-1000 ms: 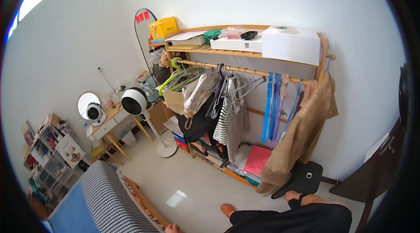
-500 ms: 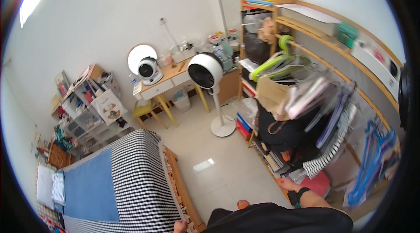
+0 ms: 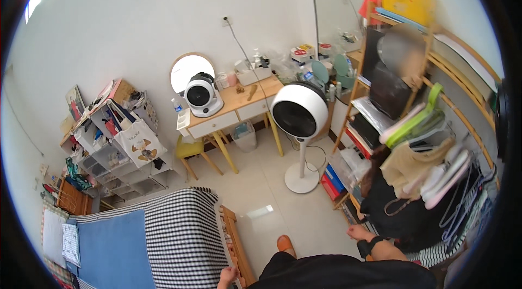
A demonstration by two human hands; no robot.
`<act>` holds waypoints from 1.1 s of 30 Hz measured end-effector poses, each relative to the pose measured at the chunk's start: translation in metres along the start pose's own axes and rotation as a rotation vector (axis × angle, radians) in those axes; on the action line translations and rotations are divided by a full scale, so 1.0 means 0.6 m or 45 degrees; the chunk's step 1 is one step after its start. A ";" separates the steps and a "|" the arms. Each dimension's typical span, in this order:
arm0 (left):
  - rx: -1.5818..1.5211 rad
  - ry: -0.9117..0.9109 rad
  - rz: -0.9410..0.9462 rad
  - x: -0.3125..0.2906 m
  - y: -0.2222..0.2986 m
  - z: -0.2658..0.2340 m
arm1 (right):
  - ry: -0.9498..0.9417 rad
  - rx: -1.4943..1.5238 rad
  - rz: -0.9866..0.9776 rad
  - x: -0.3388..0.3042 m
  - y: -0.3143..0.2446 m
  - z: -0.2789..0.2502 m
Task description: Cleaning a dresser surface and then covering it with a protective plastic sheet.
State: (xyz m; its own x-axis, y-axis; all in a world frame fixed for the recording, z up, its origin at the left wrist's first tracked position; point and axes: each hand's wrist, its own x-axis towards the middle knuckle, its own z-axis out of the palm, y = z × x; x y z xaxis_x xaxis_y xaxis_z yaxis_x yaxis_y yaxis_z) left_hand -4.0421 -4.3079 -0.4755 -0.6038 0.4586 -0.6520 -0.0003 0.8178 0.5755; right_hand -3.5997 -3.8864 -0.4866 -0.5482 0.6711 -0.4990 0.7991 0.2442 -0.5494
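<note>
My left hand (image 3: 228, 275) hangs low beside the near edge of the bed (image 3: 176, 234), its fingers curled and nothing visible in them. To the right, my right hand (image 3: 359, 232) hangs in front of the wooden clothes rack (image 3: 462, 120), fingers also curled with nothing showing in the grip. A dark band (image 3: 370, 245) is round the right wrist. Nearest to that hand are the rack's lower shelf and hanging clothes, among them a beige garment (image 3: 416, 167) and green hangers (image 3: 416, 123). An orange slipper (image 3: 285, 245) shows on my foot.
A white pedestal fan (image 3: 302, 164) stands ahead on the tiled floor (image 3: 255, 180). Behind it are a wooden desk (image 3: 231, 110) with a small fan (image 3: 201, 96) and round mirror, a yellow stool (image 3: 190, 150) and a bin (image 3: 244, 139). A crowded shelf unit (image 3: 111, 156) stands left.
The pedestal fan and desk appear larger and further right, and the rack has shifted right and down. More of my slipper shows. Both hands remain low at my sides.
</note>
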 end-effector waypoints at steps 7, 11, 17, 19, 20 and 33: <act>0.070 0.104 0.143 0.149 0.260 -0.164 | -0.157 -0.346 0.149 0.064 -0.054 -0.056; -0.112 0.057 0.237 0.241 0.385 -0.237 | -0.029 0.377 0.448 0.133 -0.167 -0.064; -0.032 -0.063 0.598 0.400 0.654 -0.293 | -0.242 0.275 0.378 0.243 -0.312 -0.096; -0.010 -0.094 0.685 0.445 0.737 -0.305 | -0.336 0.241 0.319 0.309 -0.280 -0.075; 0.039 -0.122 0.728 0.462 0.783 -0.311 | -0.302 0.261 0.286 0.344 -0.255 -0.060; 0.322 -0.462 1.359 0.734 1.326 -0.236 | 0.587 1.308 0.833 0.385 -0.399 -0.052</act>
State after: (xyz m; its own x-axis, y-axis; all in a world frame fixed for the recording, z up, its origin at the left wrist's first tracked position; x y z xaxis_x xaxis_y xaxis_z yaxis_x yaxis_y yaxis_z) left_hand -4.4214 -3.5044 -0.2349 0.0639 0.9978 -0.0199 0.5569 -0.0191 0.8304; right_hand -3.9097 -3.7681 -0.4492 0.1672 0.6887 -0.7055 0.2186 -0.7237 -0.6546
